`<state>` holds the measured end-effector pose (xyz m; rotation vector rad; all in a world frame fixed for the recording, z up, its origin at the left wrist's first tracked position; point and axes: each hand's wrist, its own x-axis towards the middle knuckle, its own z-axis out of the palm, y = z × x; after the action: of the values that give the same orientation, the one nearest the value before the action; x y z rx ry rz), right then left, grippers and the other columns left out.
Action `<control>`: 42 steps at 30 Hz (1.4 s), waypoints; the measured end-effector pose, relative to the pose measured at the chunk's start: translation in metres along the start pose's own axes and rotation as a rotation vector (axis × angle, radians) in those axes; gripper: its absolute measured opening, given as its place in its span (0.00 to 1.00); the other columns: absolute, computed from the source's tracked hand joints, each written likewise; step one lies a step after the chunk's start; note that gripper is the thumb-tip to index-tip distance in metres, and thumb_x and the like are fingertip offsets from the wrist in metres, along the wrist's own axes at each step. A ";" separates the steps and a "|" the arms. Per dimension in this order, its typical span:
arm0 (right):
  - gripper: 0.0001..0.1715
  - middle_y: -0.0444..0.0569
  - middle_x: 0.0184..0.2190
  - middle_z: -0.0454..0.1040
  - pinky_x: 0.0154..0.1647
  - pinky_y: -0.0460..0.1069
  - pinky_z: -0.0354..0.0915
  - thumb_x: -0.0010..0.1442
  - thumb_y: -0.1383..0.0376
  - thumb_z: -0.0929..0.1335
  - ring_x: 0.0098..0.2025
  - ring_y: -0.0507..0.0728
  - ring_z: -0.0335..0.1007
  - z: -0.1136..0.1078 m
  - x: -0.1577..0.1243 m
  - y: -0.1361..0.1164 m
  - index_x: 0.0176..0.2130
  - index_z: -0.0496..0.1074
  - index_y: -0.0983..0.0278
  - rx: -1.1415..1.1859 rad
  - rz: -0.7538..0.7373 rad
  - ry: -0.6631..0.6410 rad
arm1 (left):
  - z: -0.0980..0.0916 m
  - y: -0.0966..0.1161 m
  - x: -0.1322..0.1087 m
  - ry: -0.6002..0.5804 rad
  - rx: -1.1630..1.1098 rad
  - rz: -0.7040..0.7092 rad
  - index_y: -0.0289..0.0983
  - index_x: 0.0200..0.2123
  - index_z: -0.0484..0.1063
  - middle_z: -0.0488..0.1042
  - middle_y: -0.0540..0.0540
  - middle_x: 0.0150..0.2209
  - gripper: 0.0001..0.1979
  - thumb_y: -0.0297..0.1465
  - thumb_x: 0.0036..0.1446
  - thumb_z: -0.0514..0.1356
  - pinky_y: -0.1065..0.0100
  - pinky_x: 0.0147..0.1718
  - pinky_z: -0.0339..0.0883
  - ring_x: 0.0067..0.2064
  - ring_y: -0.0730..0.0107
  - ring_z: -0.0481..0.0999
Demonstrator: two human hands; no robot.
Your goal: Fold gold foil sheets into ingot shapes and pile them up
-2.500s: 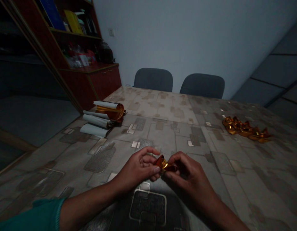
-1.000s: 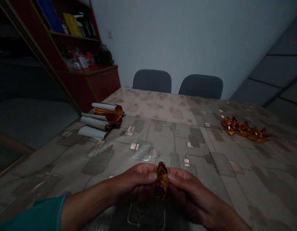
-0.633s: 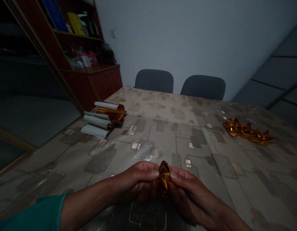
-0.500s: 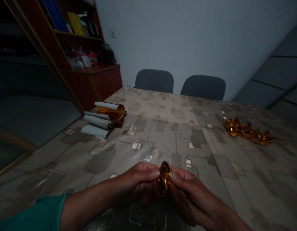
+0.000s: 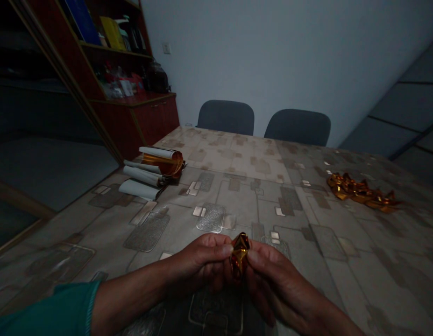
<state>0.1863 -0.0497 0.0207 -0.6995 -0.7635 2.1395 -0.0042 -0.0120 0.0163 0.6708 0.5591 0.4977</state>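
Gold foil point(image 5: 240, 255), squeezed into a small faceted knot, is pinched upright between the left hand point(image 5: 200, 261) and the right hand point(image 5: 275, 280), held just above the table point(image 5: 342, 261). Both hands are closed on it, thumbs pressing its sides and fingers curled under and out of clear view.

The foil has just changed shape. A moment ago it stood as a taller, narrower twist; now it is shorter and squatter, with dark red glinting among the gold. The thumbs sit closer together too. In the earliest view it lay sideways, with the fingers working at it from above.

Around it, little else differs. Toward the left of the table lie rolled white sheets point(image 5: 142, 179) and a curl of gold foil point(image 5: 163, 161), while a crumpled foil heap point(image 5: 361, 192) rests toward the right. A teal sleeve point(image 5: 44, 305) covers the left forearm.
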 end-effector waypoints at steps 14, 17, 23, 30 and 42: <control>0.16 0.51 0.31 0.76 0.29 0.43 0.66 0.59 0.58 0.73 0.31 0.51 0.71 0.003 -0.002 -0.001 0.41 0.74 0.68 -0.049 0.020 -0.035 | -0.002 0.002 0.000 -0.090 0.032 -0.076 0.30 0.35 0.77 0.77 0.44 0.27 0.20 0.43 0.49 0.70 0.78 0.15 0.62 0.19 0.77 0.72; 0.16 0.51 0.31 0.76 0.29 0.41 0.65 0.57 0.59 0.74 0.30 0.50 0.71 0.006 -0.002 -0.003 0.39 0.76 0.69 -0.043 0.011 -0.017 | -0.005 0.001 0.000 -0.096 0.021 -0.083 0.31 0.33 0.76 0.77 0.44 0.26 0.18 0.42 0.49 0.71 0.77 0.16 0.63 0.19 0.77 0.71; 0.16 0.50 0.30 0.75 0.25 0.43 0.64 0.57 0.58 0.73 0.27 0.51 0.68 0.005 0.000 0.000 0.39 0.77 0.68 -0.090 0.004 -0.005 | -0.006 -0.004 0.001 -0.032 -0.004 -0.075 0.32 0.33 0.75 0.77 0.45 0.26 0.18 0.40 0.48 0.71 0.79 0.15 0.63 0.20 0.76 0.74; 0.17 0.50 0.28 0.74 0.22 0.42 0.62 0.58 0.56 0.72 0.24 0.49 0.66 0.000 0.005 0.006 0.39 0.75 0.69 -0.145 -0.022 0.016 | -0.005 -0.005 0.002 -0.016 0.015 -0.061 0.32 0.32 0.73 0.78 0.43 0.26 0.17 0.40 0.50 0.71 0.79 0.15 0.64 0.21 0.74 0.75; 0.16 0.49 0.28 0.75 0.15 0.39 0.58 0.59 0.57 0.72 0.20 0.47 0.65 0.001 0.004 0.003 0.39 0.75 0.69 -0.133 -0.021 0.023 | -0.003 -0.004 0.002 0.009 0.056 -0.044 0.31 0.35 0.73 0.78 0.43 0.27 0.20 0.42 0.50 0.70 0.79 0.15 0.64 0.22 0.74 0.74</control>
<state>0.1820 -0.0483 0.0186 -0.7796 -0.9029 2.0725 -0.0037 -0.0120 0.0112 0.7083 0.5970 0.4459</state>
